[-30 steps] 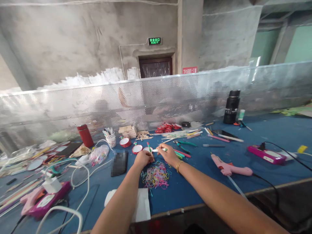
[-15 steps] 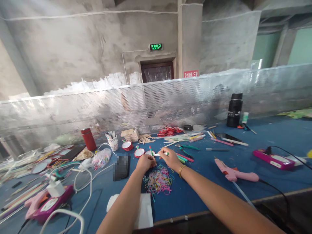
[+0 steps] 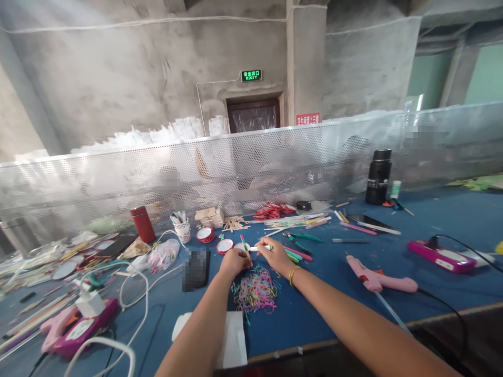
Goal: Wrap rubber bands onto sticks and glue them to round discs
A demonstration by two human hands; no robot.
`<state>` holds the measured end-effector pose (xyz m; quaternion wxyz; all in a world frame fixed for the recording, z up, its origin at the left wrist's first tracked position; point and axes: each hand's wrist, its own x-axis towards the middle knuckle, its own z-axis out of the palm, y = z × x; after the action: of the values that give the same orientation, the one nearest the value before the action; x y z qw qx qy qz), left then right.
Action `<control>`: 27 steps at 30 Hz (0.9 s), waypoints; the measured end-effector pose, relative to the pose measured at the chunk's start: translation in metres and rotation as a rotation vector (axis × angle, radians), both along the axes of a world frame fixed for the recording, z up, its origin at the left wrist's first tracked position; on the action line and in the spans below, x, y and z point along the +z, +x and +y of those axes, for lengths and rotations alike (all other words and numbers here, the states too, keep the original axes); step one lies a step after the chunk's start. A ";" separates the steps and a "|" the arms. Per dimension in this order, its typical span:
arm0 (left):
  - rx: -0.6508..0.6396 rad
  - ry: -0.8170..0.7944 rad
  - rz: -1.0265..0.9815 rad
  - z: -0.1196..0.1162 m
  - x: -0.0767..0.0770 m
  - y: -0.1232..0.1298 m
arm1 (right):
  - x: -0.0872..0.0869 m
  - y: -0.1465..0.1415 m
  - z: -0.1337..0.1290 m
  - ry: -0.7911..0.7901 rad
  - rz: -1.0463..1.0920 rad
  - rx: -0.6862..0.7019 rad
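1. Left hand [image 3: 234, 262], mid-frame: fingers curled in tight, pinching a thin stick [image 3: 244, 244] with red and green on its upper part
2. Right hand [image 3: 275, 256], just right of it: fingers closed round a white marker [image 3: 265, 247] with a green end, marker pointing left at the stick; cannot tell if the tip touches
3. Stick is around the centre of the frame, tilted, top leaning left
4. Gold bracelet [image 3: 291, 276] on right wrist
5. Pile of coloured bands [image 3: 257, 293] on the blue table [image 3: 306, 314], just below both hands
6. Small red-rimmed drum [image 3: 225, 246] near left hand, another white round top partly hidden behind the stick
7. Black phone [image 3: 196, 269] left of left hand; white paper [image 3: 236, 343] at lower centre, partly under left forearm
8. Pliers [image 3: 302, 242] with teal handles, upper right of right hand, coloured pens [image 3: 299, 254] close by
9. Pink glue gun [image 3: 383, 278] lying at right, well apart from hands
10. Red bottle [image 3: 142, 224] at left, black bottle [image 3: 378, 178] at upper right of table
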<state>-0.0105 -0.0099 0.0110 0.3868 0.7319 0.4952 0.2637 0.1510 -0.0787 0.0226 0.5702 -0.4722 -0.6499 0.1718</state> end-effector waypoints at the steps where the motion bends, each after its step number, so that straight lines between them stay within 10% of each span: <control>1: 0.000 -0.002 -0.010 -0.001 0.000 0.000 | 0.000 0.000 0.000 0.000 0.001 0.009; 27: -0.020 0.031 0.012 0.000 0.000 -0.001 | 0.000 0.001 0.001 0.009 -0.032 -0.009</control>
<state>-0.0115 -0.0100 0.0107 0.3753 0.7443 0.4858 0.2630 0.1516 -0.0782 0.0224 0.5626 -0.4752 -0.6576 0.1591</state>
